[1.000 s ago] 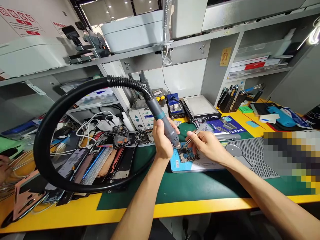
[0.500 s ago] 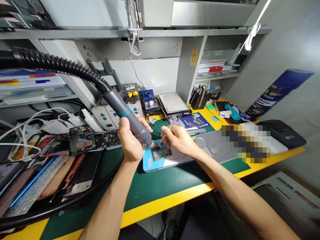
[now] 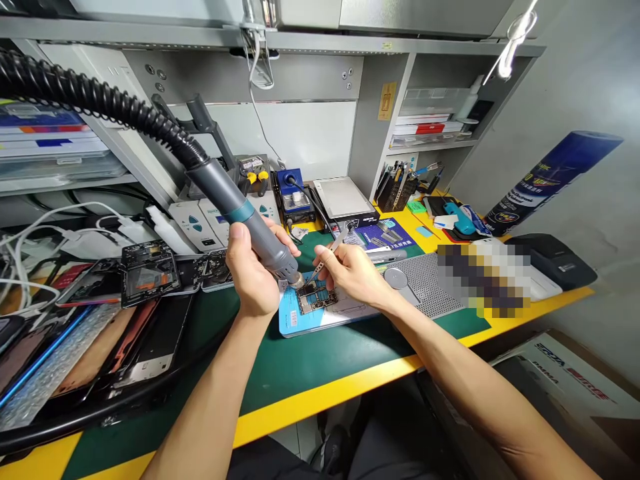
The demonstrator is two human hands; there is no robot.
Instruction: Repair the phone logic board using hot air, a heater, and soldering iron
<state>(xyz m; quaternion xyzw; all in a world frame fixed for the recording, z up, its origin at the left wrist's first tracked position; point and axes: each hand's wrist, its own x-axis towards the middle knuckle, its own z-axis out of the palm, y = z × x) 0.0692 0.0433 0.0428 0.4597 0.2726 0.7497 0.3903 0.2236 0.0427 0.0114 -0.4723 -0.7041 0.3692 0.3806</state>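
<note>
My left hand (image 3: pixel 253 270) is wrapped round a grey hot air gun (image 3: pixel 257 233) with a teal band, its metal nozzle tilted down to the right. Just under the nozzle lies a phone circuit board (image 3: pixel 319 301), on a blue and white flat pack (image 3: pixel 295 323). In my right hand (image 3: pixel 353 272) a pair of metal tweezers (image 3: pixel 320 265) is pinched, with the tips down at the board's upper edge near the nozzle. Whether the tips touch a part is too small to tell.
A black coiled hose (image 3: pixel 125 110) runs from the gun to the upper left. Opened phones (image 3: pixel 150 273) and screens crowd the left side. Behind stand a soldering station (image 3: pixel 295 197) and a pen holder (image 3: pixel 397 189). A blue spray can (image 3: pixel 545 183) stands at the right.
The whole view has shifted slightly. The nozzle and the tweezers remain close together at the board's upper edge, with both hands keeping their holds.
</note>
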